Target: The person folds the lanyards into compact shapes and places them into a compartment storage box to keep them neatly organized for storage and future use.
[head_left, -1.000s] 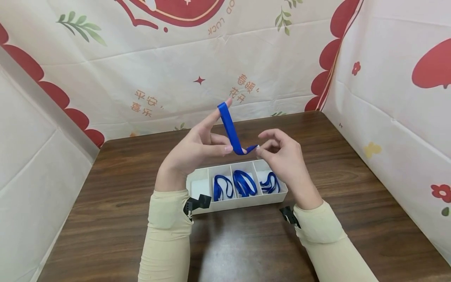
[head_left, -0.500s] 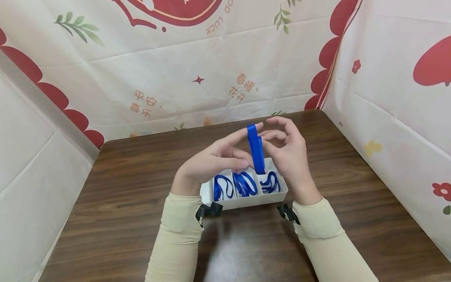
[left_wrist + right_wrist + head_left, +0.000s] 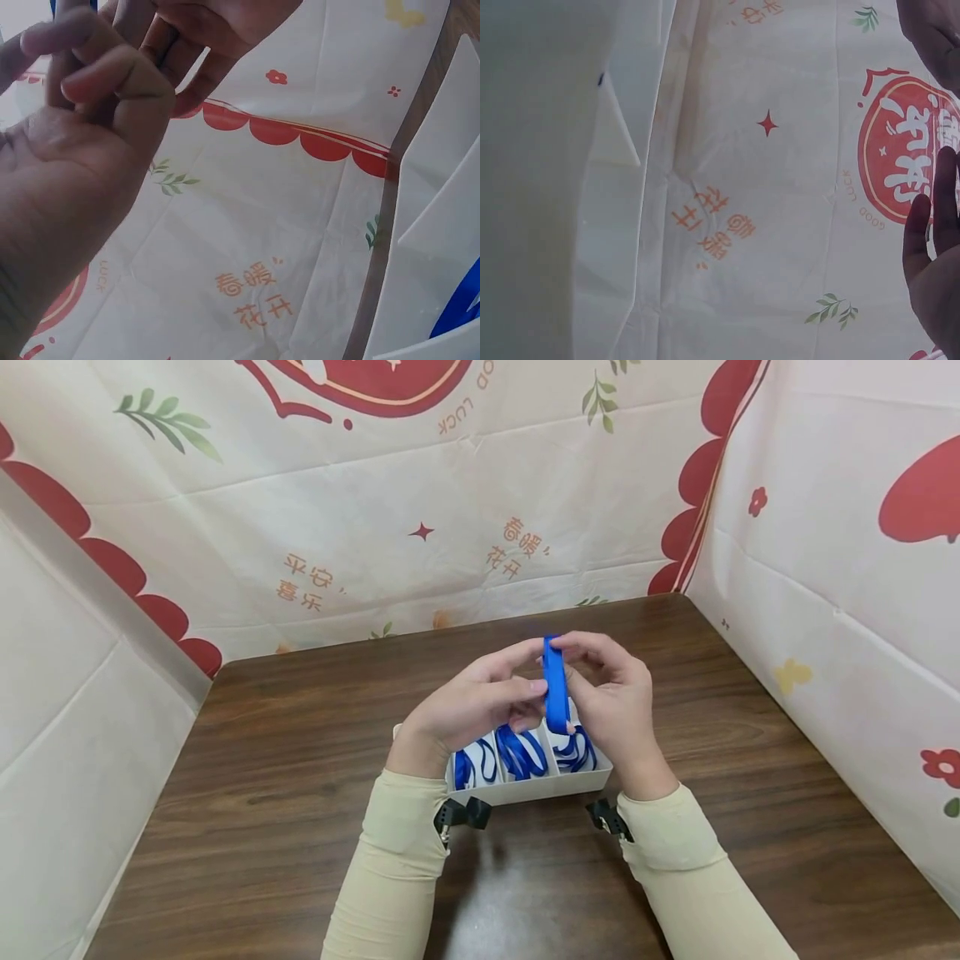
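A loop of blue ribbon (image 3: pixel 557 689) is held up above the white divided box (image 3: pixel 525 791) in the head view. My left hand (image 3: pixel 480 697) holds it from the left, the index finger at the top of the loop and the thumb against its side. From the right, my right hand (image 3: pixel 618 710) pinches the ribbon near the top with thumb and index finger. Coiled blue ribbons lie in the box: one in the middle (image 3: pixel 521 753), one to the left (image 3: pixel 465 768) and one to the right (image 3: pixel 577 752). My left hand hides the leftmost compartment.
The box stands on a brown wooden table (image 3: pixel 300 793). Behind it hangs a printed white cloth (image 3: pixel 360 502), with further cloth at both sides. Black straps sit at both sleeve cuffs. In the right wrist view, the box wall (image 3: pixel 611 217) fills much of the left.
My left hand has moved right with the ribbon, meeting the right hand. The ribbon's loose end is folded up against the loop, and my right index finger has come down onto its top.
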Demonstrator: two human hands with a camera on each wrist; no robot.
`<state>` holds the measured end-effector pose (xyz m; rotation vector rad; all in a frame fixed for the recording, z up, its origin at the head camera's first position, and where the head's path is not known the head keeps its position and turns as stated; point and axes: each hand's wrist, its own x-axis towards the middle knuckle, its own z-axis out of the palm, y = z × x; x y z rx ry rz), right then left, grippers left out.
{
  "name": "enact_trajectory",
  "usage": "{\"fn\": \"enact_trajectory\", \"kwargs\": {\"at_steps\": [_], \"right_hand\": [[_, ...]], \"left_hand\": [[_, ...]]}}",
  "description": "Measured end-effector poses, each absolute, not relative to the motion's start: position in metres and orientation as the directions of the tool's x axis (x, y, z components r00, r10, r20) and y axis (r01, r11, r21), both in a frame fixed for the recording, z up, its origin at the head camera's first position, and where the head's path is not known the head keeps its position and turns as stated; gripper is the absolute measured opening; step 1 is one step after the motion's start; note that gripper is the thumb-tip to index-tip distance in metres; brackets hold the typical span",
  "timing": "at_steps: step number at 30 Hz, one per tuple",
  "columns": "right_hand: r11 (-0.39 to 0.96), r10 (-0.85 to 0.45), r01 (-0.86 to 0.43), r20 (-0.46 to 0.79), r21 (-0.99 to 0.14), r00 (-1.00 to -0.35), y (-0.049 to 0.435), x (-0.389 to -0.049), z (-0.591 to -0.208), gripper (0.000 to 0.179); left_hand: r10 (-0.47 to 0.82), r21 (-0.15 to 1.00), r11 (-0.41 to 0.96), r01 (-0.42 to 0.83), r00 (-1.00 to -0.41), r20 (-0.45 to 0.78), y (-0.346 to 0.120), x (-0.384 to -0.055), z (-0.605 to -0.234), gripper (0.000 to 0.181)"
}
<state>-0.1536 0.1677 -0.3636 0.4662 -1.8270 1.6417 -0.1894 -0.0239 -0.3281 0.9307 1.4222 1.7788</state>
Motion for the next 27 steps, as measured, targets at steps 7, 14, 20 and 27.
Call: {"fn": "enact_trajectory", "kwargs": {"at_steps": [7, 14, 20, 27], "right_hand": [[0.232, 0.106, -0.719, 0.752, -0.655, -0.651, 0.168, -0.157, -0.366, 0.015], [0.348, 0.201, -0.591, 0.674, -0.727, -0.711, 0.169, -0.158, -0.372, 0.017], [0.411, 0.125, -0.458, 0.547, -0.788, -0.828, 0.166, -0.157, -0.370, 0.015], [0.398, 0.025, -0.337, 0.377, -0.853, -0.926, 0.158, -0.153, -0.364, 0.017]], "left_hand": [[0.772, 0.981, -0.183, -0.064, -0.627, 0.103, -0.028, -0.191, -0.322, 0.047], [0.614, 0.977, -0.211, 0.036, -0.772, 0.162, -0.035, -0.187, -0.319, 0.033], [0.383, 0.913, -0.349, 0.210, -0.857, 0.344, -0.032, -0.182, -0.315, 0.028], [0.225, 0.866, -0.395, 0.306, -0.882, 0.414, -0.023, -0.186, -0.318, 0.031]]}}
